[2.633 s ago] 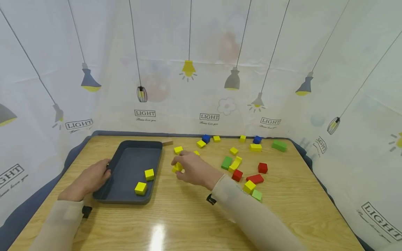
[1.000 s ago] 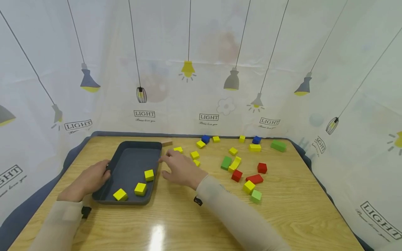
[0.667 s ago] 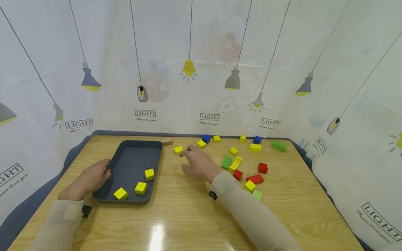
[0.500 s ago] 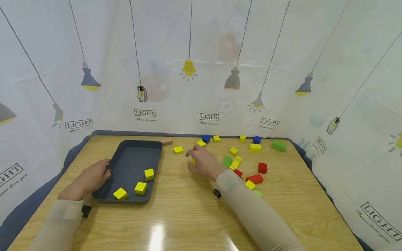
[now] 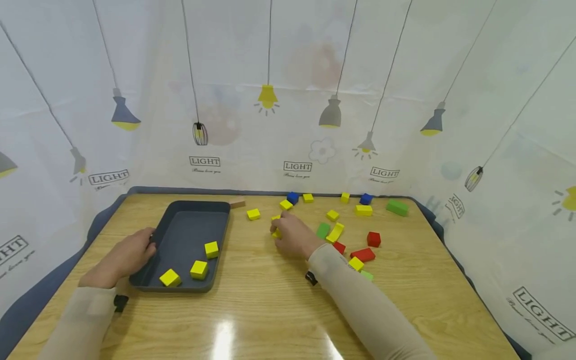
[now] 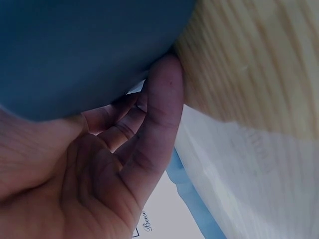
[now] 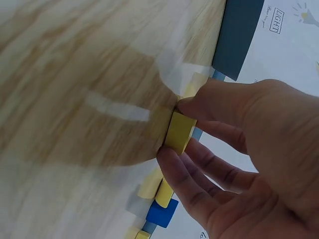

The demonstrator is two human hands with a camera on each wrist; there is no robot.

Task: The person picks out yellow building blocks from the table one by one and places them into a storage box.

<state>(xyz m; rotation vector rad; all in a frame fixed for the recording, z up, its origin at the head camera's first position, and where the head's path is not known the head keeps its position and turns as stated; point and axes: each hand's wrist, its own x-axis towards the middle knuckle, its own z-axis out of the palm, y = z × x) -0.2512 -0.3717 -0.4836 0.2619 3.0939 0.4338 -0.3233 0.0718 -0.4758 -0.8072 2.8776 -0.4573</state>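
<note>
My left hand (image 5: 128, 257) holds the left wall of a dark grey rectangular tray (image 5: 186, 227); in the left wrist view, its curled fingers (image 6: 162, 104) lie against the tray's side. Inside the tray, at the near end, are three yellow blocks (image 5: 199, 270). To the right of the tray, my right hand (image 5: 294, 237) pinches a small yellow block (image 7: 180, 133) between thumb and fingertips, low over the wooden table. The hand mostly covers that block in the head view. Just behind the fingers shows another yellow block (image 5: 276, 218).
Loose yellow, red, green and blue blocks are scattered right of the tray, among them a green block (image 5: 397, 207) and a red block (image 5: 374, 239). A brown wooden block (image 5: 237, 202) sits by the tray's far right corner. Printed white curtain (image 5: 243, 140) surrounds the table.
A yellow block from the right hand now lies in the tray as the third one there. That hand has since moved right and taken hold of another yellow block. The left hand stays put.
</note>
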